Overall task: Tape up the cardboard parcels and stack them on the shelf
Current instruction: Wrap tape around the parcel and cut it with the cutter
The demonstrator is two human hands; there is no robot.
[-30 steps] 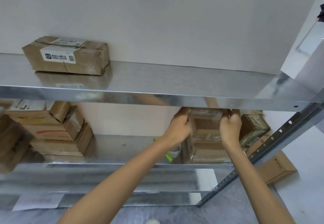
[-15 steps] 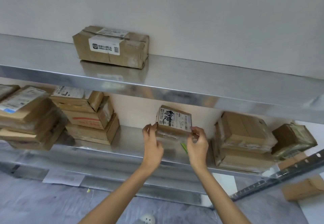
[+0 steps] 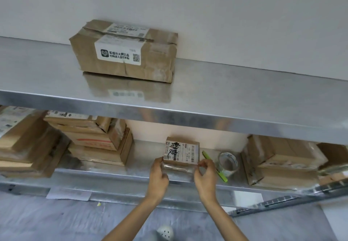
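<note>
Brought down from a raised tilt since half a second ago, closer to the middle shelf [image 3: 143, 156]; also uncovered in that time, a tape roll [image 3: 227, 162] not visible then.

Pinching the small parcel [image 3: 181, 153] at its lower left corner with the left hand [image 3: 159, 176], thumb and fingertips curled onto it. Same pinch at the lower right corner with the right hand [image 3: 206, 175]. Parcel on or just above the shelf surface, label face tipped toward the camera; cannot tell whether actually set down.

Judged light, going by a fingertip hold alone. Probably stiff at the corners, yet worn cardboard, likely to dent under a hard squeeze. Glossy tape along the front edge probably slick, so better taken on bare cardboard at the two short ends, or flat under the base.

Just right of the right hand, a green pen-shaped tool [image 3: 214, 166] lying slantwise, then the tape roll beside it, both near enough to be knocked by a sideways slide. Farther right, a stack of taped parcels [image 3: 282, 163]; to the left, another stack [image 3: 99, 142], then a leaning pile [image 3: 24, 146] at the frame edge. Open gap between the stacks, with the parcel roughly midway.

Overhead, the top shelf [image 3: 244, 93], its front edge limiting any lift; up there, one larger parcel [image 3: 124, 52] against the wall. Below, a shoe [image 3: 165, 232] on the floor.
</note>
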